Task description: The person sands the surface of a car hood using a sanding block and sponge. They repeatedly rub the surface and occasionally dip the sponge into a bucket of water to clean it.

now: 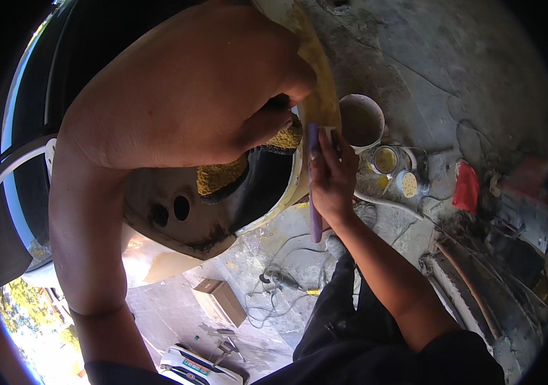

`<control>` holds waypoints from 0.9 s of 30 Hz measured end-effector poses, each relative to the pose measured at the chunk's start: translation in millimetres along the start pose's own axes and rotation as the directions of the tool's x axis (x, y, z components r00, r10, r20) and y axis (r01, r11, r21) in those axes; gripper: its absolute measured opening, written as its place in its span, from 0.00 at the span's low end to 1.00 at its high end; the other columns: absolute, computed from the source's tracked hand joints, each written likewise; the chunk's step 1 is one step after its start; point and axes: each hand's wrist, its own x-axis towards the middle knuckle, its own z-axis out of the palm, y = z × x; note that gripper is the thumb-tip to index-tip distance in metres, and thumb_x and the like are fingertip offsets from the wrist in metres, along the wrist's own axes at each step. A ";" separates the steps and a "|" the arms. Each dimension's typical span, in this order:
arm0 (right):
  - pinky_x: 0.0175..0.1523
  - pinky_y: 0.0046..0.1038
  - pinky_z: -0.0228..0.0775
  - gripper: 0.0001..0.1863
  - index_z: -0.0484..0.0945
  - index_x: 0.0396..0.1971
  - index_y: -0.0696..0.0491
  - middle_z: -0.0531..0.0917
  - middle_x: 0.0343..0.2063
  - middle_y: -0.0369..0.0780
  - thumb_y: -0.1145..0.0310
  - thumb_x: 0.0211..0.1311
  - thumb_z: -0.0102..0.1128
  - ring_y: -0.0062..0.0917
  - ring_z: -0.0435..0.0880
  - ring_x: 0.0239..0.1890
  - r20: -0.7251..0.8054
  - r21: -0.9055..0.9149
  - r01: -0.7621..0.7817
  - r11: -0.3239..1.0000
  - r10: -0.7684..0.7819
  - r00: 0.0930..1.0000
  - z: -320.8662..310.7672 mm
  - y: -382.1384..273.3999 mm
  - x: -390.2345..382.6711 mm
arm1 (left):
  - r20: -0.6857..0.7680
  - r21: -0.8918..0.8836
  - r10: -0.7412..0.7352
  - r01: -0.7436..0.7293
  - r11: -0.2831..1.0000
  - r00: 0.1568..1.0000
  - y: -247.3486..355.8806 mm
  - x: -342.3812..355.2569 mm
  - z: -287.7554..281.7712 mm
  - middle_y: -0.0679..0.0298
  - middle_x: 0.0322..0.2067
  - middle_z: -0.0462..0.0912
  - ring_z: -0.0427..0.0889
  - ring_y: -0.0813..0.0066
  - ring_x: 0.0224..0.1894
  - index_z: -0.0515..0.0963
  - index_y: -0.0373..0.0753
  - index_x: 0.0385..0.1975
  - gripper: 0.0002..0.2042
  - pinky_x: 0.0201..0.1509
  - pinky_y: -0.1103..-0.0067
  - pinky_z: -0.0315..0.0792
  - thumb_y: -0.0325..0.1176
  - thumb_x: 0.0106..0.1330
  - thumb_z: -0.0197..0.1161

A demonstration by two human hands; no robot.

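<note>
A car body panel (325, 77), coated in patches of yellowish-brown filler, curves along an opening in the bodywork. My right hand (333, 176) is closed around a long, flat purple sanding block (316, 215), held lengthwise against the panel's outer edge. Large and close to the camera, my left hand (222, 90) reaches over the opening with its fingers curled; whatever they grip is hidden. Below those fingers show rough yellow foam (219, 178) and a black lining (267, 183). Dark round holes mark the inner metal (145, 192) to the left.
Right of the panel stand a bucket (380, 115), an open can (386, 160) and a pale round lid (407, 183). A red bag (465, 187) lies farther right. Cords trail from a power tool (280, 277). A cardboard box (219, 301) and a white car part (200, 369) are lower left.
</note>
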 end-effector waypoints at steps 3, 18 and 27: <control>0.66 0.49 0.78 0.26 0.87 0.72 0.48 0.83 0.67 0.55 0.69 0.76 0.73 0.53 0.86 0.60 -0.093 -0.141 0.108 0.984 -0.122 0.988 6.1 10.7 9.2 | -0.003 -0.056 0.000 0.000 0.998 1.000 -8.7 -5.9 13.0 0.60 0.35 0.84 0.88 0.55 0.38 0.87 0.39 0.39 0.08 0.44 0.60 0.80 0.27 0.64 0.80; 0.65 0.49 0.76 0.22 0.90 0.67 0.48 0.85 0.57 0.56 0.67 0.77 0.72 0.53 0.85 0.57 -0.026 -0.194 -0.032 0.980 0.027 0.999 19.0 22.9 34.9 | -0.017 -0.070 0.026 -0.027 0.997 1.000 -11.5 -9.7 17.5 0.62 0.36 0.87 0.91 0.60 0.38 0.93 0.39 0.39 0.08 0.44 0.64 0.84 0.22 0.62 0.81; 0.65 0.48 0.76 0.22 0.91 0.68 0.40 0.85 0.56 0.52 0.63 0.77 0.72 0.50 0.83 0.59 -0.024 -0.221 0.047 0.974 -0.053 0.998 33.4 32.1 52.3 | -0.049 -0.034 0.016 -0.018 0.999 0.999 -11.5 -11.4 18.3 0.61 0.36 0.87 0.90 0.60 0.38 0.92 0.38 0.38 0.07 0.44 0.65 0.84 0.24 0.62 0.81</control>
